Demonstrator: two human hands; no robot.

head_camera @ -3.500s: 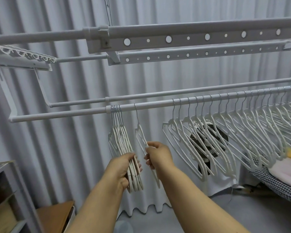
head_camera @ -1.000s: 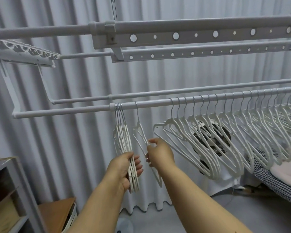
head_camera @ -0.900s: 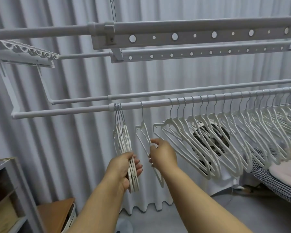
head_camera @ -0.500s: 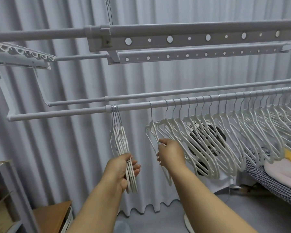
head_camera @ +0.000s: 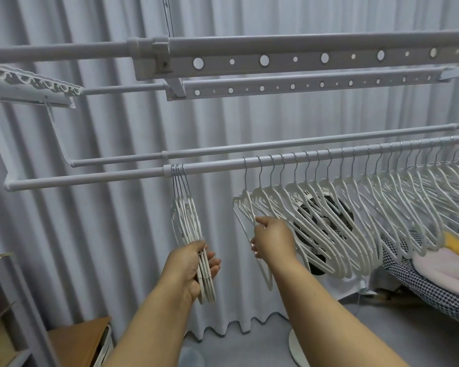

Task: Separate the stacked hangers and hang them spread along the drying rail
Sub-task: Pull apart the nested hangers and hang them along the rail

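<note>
Tangling is the risk: the right hand (head_camera: 272,241) pinches one hanger (head_camera: 245,207) hard against the spread row (head_camera: 355,215), where arms could interlock. The left hand (head_camera: 194,266) grips the stacked hangers (head_camera: 186,221). Bare drying rail (head_camera: 212,168) between them leaves room.

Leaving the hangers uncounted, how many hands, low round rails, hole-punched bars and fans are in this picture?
Hands: 2, left hand, right hand
Low round rails: 2, front rail, back rail
Hole-punched bars: 2, upper bar, lower bar
Fans: 1, fan
Total: 7
</note>
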